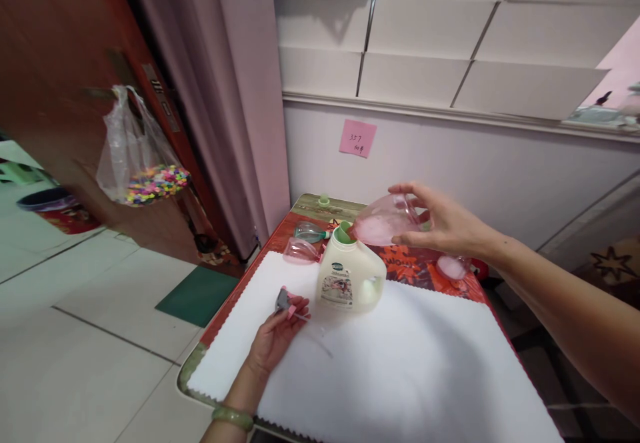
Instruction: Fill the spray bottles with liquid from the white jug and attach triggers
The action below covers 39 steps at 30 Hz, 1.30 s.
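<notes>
My right hand (445, 226) grips a clear pink bottle (383, 221), tipped on its side with its mouth at a green funnel (343, 232). The funnel sits in the neck of a cream jug (350, 277) that stands on a white cloth (380, 356). My left hand (277, 336) rests on the cloth left of the jug. Its fingers are closed on a pink and grey pump head (285, 301) with a thin tube trailing from it.
Two empty clear bottles (305, 241) lie behind the jug on the small table (193, 371). A green cap (323, 199) sits at the far edge and a pink lid (451, 267) to the right. A plastic bag of coloured beads (137, 163) hangs from the door.
</notes>
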### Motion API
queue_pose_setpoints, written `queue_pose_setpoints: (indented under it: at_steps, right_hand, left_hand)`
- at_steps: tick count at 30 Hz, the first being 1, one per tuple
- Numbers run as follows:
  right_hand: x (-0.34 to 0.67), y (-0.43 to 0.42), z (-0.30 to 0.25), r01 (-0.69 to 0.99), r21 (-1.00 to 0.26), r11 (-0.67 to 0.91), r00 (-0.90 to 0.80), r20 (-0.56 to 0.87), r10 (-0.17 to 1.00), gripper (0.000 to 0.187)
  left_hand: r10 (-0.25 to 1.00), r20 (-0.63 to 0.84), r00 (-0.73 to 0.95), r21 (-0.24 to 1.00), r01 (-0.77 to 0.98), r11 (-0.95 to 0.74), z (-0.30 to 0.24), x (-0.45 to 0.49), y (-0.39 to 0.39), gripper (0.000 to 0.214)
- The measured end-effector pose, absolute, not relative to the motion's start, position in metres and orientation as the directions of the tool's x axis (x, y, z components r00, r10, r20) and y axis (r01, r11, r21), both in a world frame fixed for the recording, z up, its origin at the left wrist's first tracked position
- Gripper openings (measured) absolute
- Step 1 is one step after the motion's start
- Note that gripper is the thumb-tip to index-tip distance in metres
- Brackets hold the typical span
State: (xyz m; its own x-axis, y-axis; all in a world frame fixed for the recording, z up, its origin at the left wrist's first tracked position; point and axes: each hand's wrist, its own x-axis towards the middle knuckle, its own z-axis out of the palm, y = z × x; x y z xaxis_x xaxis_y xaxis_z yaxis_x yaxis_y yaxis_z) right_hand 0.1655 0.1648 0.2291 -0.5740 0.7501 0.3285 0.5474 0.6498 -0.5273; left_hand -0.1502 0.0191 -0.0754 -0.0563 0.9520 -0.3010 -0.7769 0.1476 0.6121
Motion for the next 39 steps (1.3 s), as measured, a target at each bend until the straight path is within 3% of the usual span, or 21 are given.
queue_pose_setpoints:
  at_steps: [6, 20, 39]
  right_hand:
    - [0.155, 0.177, 0.248, 0.508, -0.42, 0.752, -0.667, 0.36, 0.652, 0.084]
    - [0.124, 0.175, 0.279, 0.535, -0.284, 0.796, -0.748, 0.278, 0.603, 0.077]
    - [0.127, 0.176, 0.279, 0.558, -0.312, 0.768, -0.726, 0.264, 0.635, 0.082]
  left_hand:
    - [0.954, -0.293, -0.056, 0.606, -0.783, 0.14, -0.076, -0.151, 0.02, 0.024]
    - [0.957, -0.286, -0.045, 0.588, -0.797, 0.138, -0.084, -0.154, 0.022, 0.025]
    - [0.958, -0.283, -0.05, 0.571, -0.811, 0.127, -0.078, -0.151, 0.021, 0.024]
